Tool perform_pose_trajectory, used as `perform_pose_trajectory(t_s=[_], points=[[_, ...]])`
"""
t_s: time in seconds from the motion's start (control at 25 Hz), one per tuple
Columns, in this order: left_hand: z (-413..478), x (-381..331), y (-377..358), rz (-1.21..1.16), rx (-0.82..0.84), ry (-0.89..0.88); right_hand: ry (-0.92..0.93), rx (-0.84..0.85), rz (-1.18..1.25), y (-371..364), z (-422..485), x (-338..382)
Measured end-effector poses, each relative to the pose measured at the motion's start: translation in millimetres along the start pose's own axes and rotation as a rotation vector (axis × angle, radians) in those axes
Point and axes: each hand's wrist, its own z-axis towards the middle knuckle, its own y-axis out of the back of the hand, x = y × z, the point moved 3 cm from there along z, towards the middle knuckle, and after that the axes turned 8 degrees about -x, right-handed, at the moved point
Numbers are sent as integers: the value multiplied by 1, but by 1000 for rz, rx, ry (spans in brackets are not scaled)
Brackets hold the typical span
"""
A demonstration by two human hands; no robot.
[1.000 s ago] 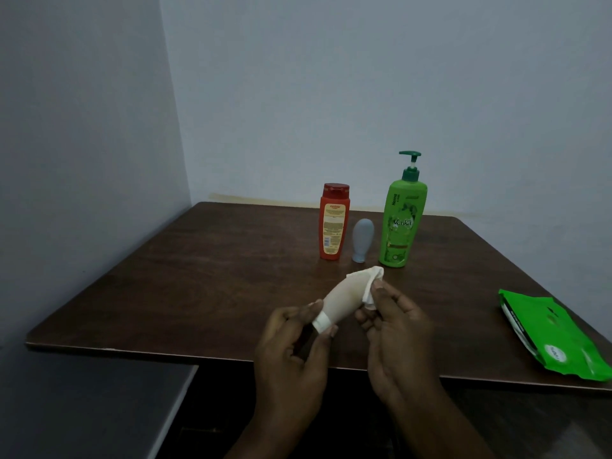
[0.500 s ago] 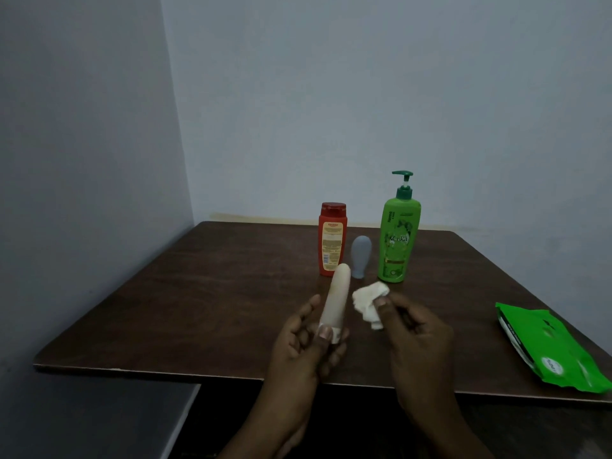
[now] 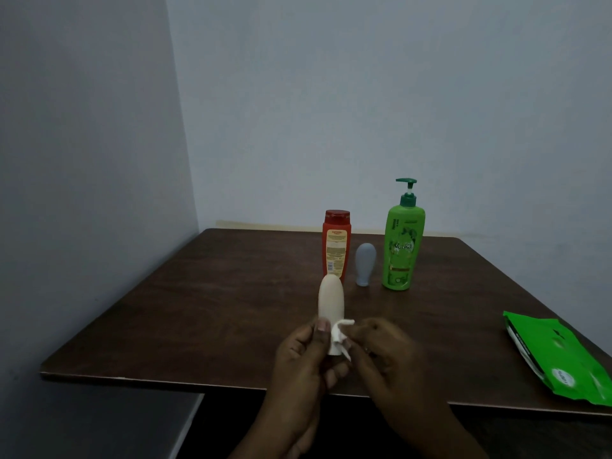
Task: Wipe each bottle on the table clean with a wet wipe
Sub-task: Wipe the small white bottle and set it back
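Observation:
My left hand (image 3: pixel 303 356) grips a small cream squeeze bottle (image 3: pixel 331 299) by its lower, white-capped end and holds it upright above the table's near edge. My right hand (image 3: pixel 384 352) presses a crumpled white wet wipe (image 3: pixel 341 336) against the bottle's lower part. Further back on the dark wooden table (image 3: pixel 215 303) stand a red bottle (image 3: pixel 336 246), a small grey-blue squeeze bottle (image 3: pixel 365 264) and a tall green pump bottle (image 3: pixel 402 243), side by side.
A green wet wipe pack (image 3: pixel 559 356) lies flat near the table's right front corner. Pale walls close the table in at the left and the back.
The cream bottle has gone from tilted to upright. My right hand drew the wipe off its top, then brought it back against the bottle's lower part. The camera has tipped up.

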Motion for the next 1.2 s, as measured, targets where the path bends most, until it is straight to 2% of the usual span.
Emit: perform_pose_trajectory(t_s=[0.08, 0.2, 0.28, 0.44, 0.56, 0.68, 0.84, 0.96, 1.08, 1.2], points=[[2, 1, 1, -27, -9, 28, -20, 12, 33, 8, 7, -1], [3, 3, -2, 17, 49, 19, -50, -150, -1, 13, 24, -8], [5, 4, -4, 89, 100, 11, 1, -171, -80, 5, 27, -12], [14, -7, 1, 195, 131, 3, 35, -100, -103, -7, 11, -19], [24, -13, 9, 177, 117, 70, -53, 8, -12, 1, 10, -23], [32, -9, 15, 119, 75, 154, -72, 133, -53, 11, 11, -33], [41, -2, 19, 57, 15, 173, 72, 43, -180, 5, -1, -32], [43, -2, 20, 17, 14, 149, 193, 129, -215, -7, -11, -27], [44, -3, 21, -8, -11, 172, 29, 189, -252, -3, -3, -44], [43, -3, 21, -26, -13, 210, -39, 57, -341, 4, -1, -48]])
